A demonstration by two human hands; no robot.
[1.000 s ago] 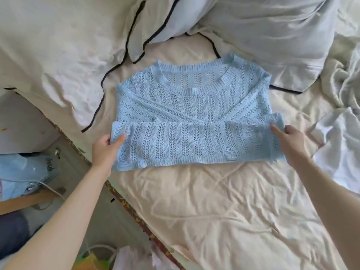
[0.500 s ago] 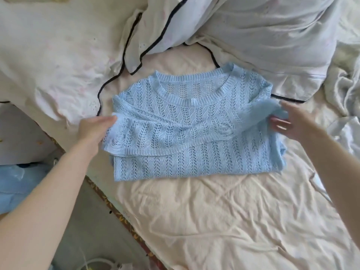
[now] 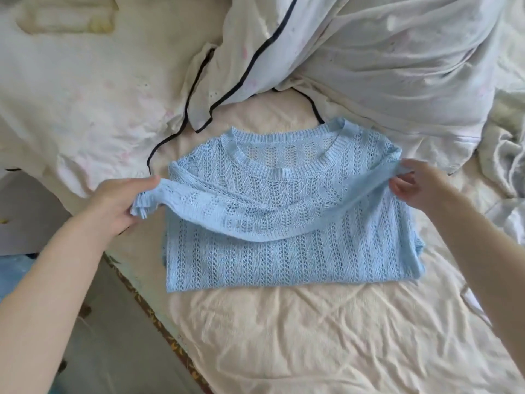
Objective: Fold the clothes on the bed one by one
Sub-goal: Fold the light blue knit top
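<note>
Two hands [image 3: 119, 200] [image 3: 417, 186], one blue sweater's [image 3: 284, 251] hem between them

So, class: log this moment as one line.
left hand grips hem corner | right hand pinches other corner | blue knit sweater half-folded on bed sheet

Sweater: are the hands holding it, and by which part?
Yes. Both hands hold the sweater by its folded-up hem: left hand at the left corner, right hand at the right.
</note>
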